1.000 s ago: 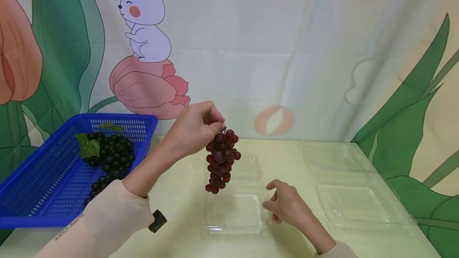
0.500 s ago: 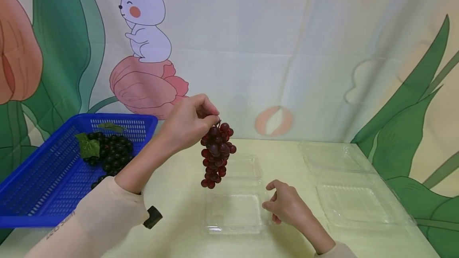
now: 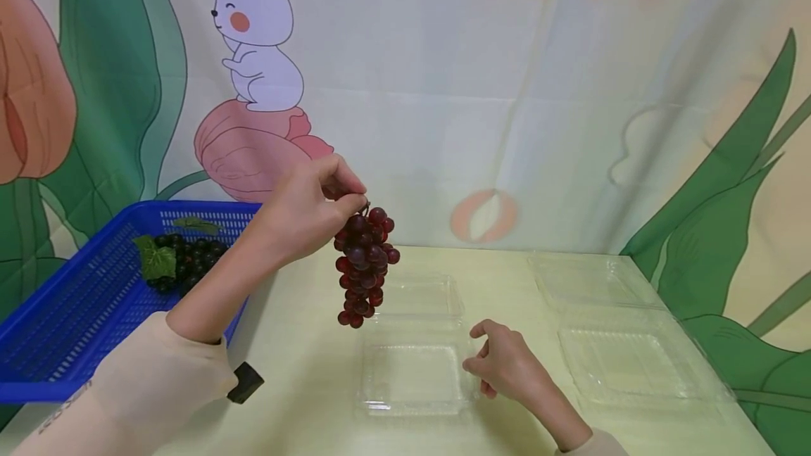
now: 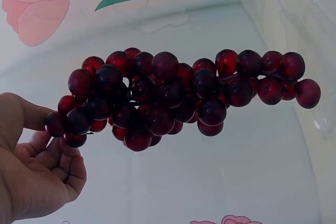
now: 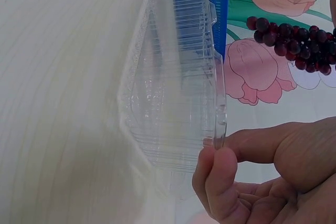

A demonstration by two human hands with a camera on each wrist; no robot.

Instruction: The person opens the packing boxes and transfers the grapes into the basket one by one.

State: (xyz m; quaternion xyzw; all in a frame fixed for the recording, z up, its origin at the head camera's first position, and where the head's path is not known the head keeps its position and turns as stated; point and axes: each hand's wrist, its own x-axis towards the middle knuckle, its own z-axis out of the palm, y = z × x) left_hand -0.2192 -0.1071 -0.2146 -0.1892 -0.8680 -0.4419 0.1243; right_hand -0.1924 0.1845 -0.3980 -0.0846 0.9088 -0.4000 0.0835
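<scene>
A bunch of dark red grapes hangs in the air above the table, its stem pinched between the thumb and finger of my left hand. Side-on in the left wrist view, the grapes stretch away from the fingertips, which partly hide behind the nearest berries. My right hand is at the right edge of a clear plastic clamshell box, lying unfolded with its lid part at the back. In the right wrist view, thumb and fingers pinch the rim of that box.
On the left stands a blue plastic basket holding black grapes and a green leaf. Another unfolded clear clamshell box lies at the right. Behind the pale table hangs a printed cloth.
My left hand has moved left and slightly up with the red grapes, away from above the middle box and toward the basket. The right hand stays where it was.
</scene>
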